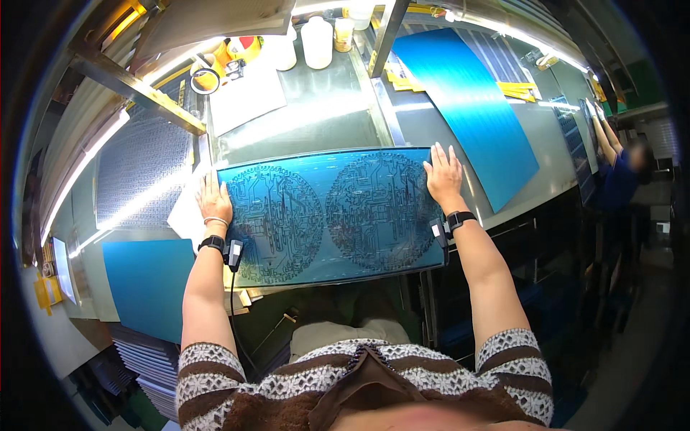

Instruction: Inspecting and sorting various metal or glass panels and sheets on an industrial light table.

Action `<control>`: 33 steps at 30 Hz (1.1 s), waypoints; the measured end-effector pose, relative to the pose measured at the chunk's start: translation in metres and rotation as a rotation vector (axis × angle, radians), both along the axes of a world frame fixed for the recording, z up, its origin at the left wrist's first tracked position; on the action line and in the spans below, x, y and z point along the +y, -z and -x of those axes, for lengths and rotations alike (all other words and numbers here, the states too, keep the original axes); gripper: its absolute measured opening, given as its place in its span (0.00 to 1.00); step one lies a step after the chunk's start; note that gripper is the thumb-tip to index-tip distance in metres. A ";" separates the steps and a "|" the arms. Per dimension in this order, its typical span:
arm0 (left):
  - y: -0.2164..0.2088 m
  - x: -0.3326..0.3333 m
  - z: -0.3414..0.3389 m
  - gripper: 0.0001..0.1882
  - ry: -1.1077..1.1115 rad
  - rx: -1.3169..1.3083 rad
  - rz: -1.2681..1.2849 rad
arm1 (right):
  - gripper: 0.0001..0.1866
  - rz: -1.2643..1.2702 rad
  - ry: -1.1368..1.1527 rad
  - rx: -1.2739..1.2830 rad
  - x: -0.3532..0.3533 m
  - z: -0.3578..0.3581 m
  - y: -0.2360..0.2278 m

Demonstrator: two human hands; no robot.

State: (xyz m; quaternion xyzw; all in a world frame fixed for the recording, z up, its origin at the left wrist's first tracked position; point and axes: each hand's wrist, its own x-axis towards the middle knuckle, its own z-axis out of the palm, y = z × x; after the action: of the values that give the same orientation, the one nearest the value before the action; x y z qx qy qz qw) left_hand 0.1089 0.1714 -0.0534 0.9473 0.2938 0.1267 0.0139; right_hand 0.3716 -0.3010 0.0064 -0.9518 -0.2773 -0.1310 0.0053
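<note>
In the middle of the frame a wide blue sheet (330, 215) printed with two round circuit patterns lies flat on the grey workbench (316, 115), its near edge hanging a little over the bench's front. The left hand (214, 201) rests on the sheet's left end, fingers spread and flat, palm down; it grips nothing. The right hand (444, 174) lies the same way on the upper right corner, open and pressing lightly on the surface. Each wrist carries a dark band with a small black device clipped beside it.

By the look of it, the step in hand is laying out or squaring up the sheet on the bench, both palms steadying its ends. The next move likely calls for even pressure from both sides, since a thin sheet like this would bow or slide if one hand pushes ahead of the other.

A plain blue sheet (474, 108) leans in the upper right of the frame, another blue sheet (147, 284) sits at lower left, and white jars (316, 42) stand at the top centre. At the far right edge another person (619, 172) works at a bench.
</note>
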 end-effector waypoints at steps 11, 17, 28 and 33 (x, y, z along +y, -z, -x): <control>-0.012 -0.008 -0.012 0.32 -0.060 0.091 -0.003 | 0.29 0.078 -0.003 0.142 -0.022 0.005 -0.004; -0.004 -0.003 -0.001 0.32 -0.076 0.146 -0.063 | 0.32 0.058 0.013 0.334 -0.101 0.178 -0.029; 0.008 -0.073 0.137 0.26 -0.318 0.160 -0.088 | 0.13 -1.086 0.571 1.165 -0.139 0.177 0.010; -0.014 -0.143 0.187 0.38 -0.649 0.076 -0.064 | 0.13 -1.055 0.484 0.956 -0.156 0.175 0.027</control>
State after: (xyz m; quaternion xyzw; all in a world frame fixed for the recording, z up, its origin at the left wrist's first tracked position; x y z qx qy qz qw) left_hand -0.0785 0.0283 -0.0398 0.8082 0.5766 0.0983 -0.0681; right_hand 0.1962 -0.4568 -0.0204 -0.8106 0.0718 0.1834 0.5515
